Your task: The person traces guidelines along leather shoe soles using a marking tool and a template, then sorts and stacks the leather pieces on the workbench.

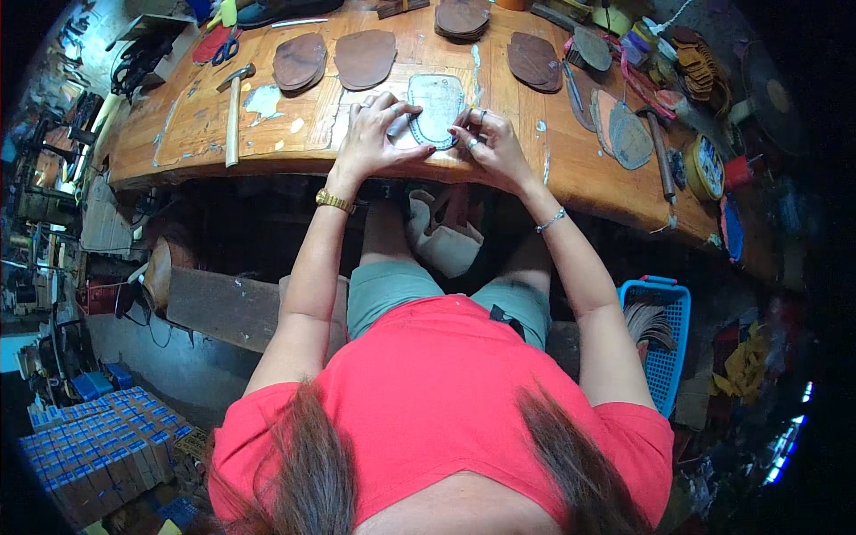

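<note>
A pale, rounded flat template (437, 100) with a dark dotted line along its edge lies near the front edge of the wooden worktable (294, 160). My left hand (374, 132) curves beside it, thumb and forefinger spread apart, their tips at its left side and lower edge. At its lower right edge my right hand (493, 147) is closed in a pinch; whatever small thing sits between the fingertips cannot be made out. Beyond my hands lie brown rounded leather pieces (366, 59), with more stacked brown pieces (299, 62) to their left.
A hammer (234, 120) lies at left, blue-handled scissors (225, 52) farther back. More leather pieces (535, 62), another hammer (658, 156) and a yellow roll (704, 168) occupy the right. Below stand a blue basket (679, 334) and, at lower left, stacked boxes (102, 446).
</note>
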Demonstrator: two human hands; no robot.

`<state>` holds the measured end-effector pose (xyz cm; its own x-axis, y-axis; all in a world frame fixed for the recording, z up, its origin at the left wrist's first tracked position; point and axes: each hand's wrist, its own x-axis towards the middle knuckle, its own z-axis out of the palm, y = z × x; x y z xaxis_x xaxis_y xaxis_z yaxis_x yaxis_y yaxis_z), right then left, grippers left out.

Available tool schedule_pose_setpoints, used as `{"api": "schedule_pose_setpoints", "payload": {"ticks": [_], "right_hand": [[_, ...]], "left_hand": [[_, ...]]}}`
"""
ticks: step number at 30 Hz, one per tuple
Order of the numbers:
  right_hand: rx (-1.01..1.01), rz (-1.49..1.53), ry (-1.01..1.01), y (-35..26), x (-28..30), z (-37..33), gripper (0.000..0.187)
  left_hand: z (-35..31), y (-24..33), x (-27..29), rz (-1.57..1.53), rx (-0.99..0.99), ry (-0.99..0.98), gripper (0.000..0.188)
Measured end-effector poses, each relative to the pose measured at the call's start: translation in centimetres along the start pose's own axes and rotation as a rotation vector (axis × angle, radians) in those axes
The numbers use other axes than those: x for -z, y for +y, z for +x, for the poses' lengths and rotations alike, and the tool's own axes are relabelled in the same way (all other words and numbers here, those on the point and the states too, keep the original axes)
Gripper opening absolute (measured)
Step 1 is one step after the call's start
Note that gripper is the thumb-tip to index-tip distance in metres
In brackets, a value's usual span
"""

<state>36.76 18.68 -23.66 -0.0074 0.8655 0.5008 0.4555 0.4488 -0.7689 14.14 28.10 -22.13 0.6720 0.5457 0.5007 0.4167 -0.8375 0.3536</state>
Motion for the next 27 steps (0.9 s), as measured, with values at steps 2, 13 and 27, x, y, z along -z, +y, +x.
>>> {"api": "schedule_pose_setpoints", "payload": {"ticks": [2,13,27], "right_hand": [[-0.059,0.107,-0.017,0.3,0.1,0.0,0.013],[-0.072,0.29,-0.052,0.0,-0.1,0.0,0.011],[0.272,-0.186,-0.156,-1.8,-0.9,1.5,0.014]], "left_hand": [[0.0,-0.1,0.1,-0.022,-0.003,-0.001,0.064],[-0.1,-0.5,0.2,-0.053,0.014,-0.019,0.065],[-0.1,-0.4,1.1,-0.089,0.066,-0.157,0.064]]}}
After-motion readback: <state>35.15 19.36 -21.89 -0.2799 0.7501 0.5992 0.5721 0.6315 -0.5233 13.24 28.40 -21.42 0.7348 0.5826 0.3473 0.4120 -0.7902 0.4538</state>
